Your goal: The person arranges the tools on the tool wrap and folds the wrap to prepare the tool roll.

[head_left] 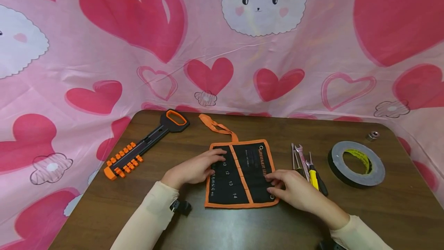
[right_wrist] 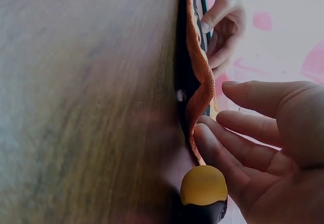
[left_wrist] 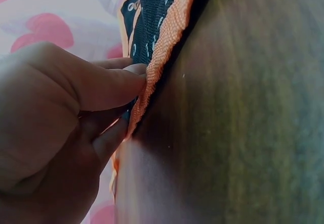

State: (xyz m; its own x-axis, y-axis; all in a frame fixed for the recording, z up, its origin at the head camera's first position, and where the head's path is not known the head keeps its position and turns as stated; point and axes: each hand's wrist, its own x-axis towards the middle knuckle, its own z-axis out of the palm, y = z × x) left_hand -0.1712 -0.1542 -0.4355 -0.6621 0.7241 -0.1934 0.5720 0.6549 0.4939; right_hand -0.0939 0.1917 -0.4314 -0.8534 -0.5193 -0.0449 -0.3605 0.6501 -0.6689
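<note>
A black fabric tool roll (head_left: 256, 188) with orange trim lies flat on the table, its printed size numbers facing up and its orange tie strap (head_left: 215, 124) stretched out behind. My left hand (head_left: 194, 168) rests on its left side, fingers over the cloth. In the left wrist view the thumb (left_wrist: 114, 88) touches the orange edge. At the right edge, my right hand (head_left: 295, 190) lightly touches the trim with loosely bent fingers. Just beside that hand, partly hidden by it, lie wrenches (head_left: 300, 153), a yellow screwdriver (head_left: 313, 178) and a black-handled tool (head_left: 322, 184).
A black rack with orange clips and a handle (head_left: 149, 140) lies at the left of the wooden table (head_left: 236, 228). To the right are a roll of grey tape (head_left: 334, 161) and a small metal socket (head_left: 373, 135). A pink heart-print cloth (head_left: 243, 49) hangs behind.
</note>
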